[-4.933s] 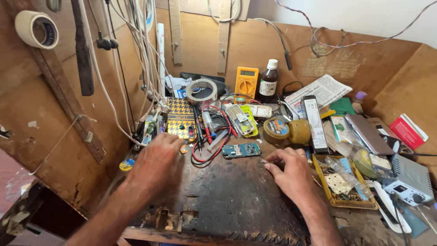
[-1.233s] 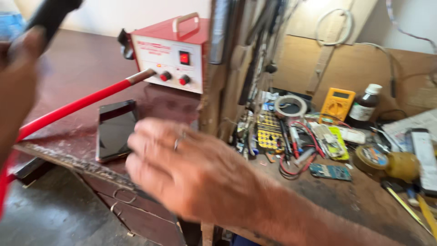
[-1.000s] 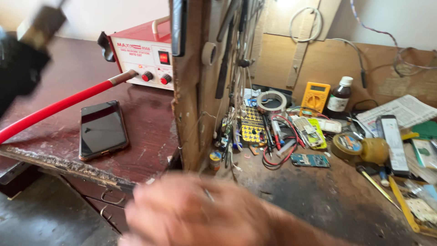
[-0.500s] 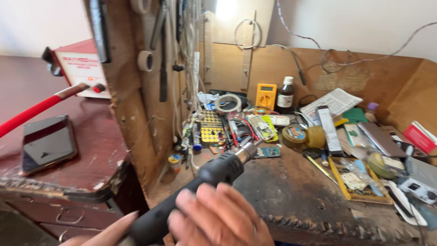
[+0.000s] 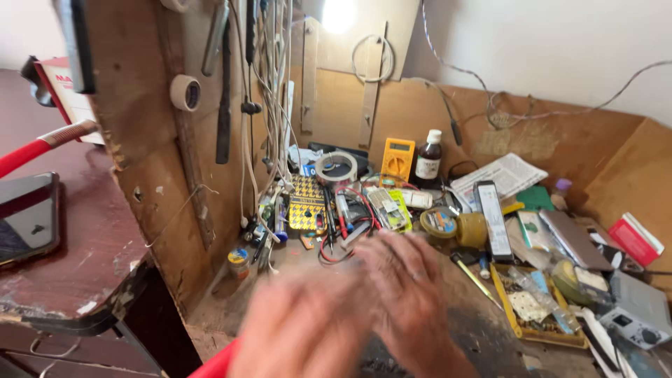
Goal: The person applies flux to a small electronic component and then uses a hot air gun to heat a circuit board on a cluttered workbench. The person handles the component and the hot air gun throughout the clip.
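Both my hands are motion-blurred low over the cluttered wooden workbench (image 5: 483,329). My left hand (image 5: 301,332) is at the bottom centre, and a red hose end (image 5: 218,364) shows just under its left side; the blur hides whether it grips anything. My right hand (image 5: 409,297) lies beside and partly over it, back up, fingers stretched toward a tangle of red and black wires (image 5: 346,234). Nothing shows in the right hand. The black tool handle is not visible.
A yellow multimeter (image 5: 397,157), brown bottle (image 5: 428,157), tape roll (image 5: 336,168), round tin (image 5: 439,222) and yellow tray of parts (image 5: 535,308) crowd the bench. A wooden side panel (image 5: 150,161) with hanging tools stands left. Beyond it, a phone (image 5: 26,218) and red hose (image 5: 42,143) are on a table.
The view swung right from the left table to the bench. Half a second ago my hands held a black tool handle with a metal nozzle; now it is out of sight and both hands blur.
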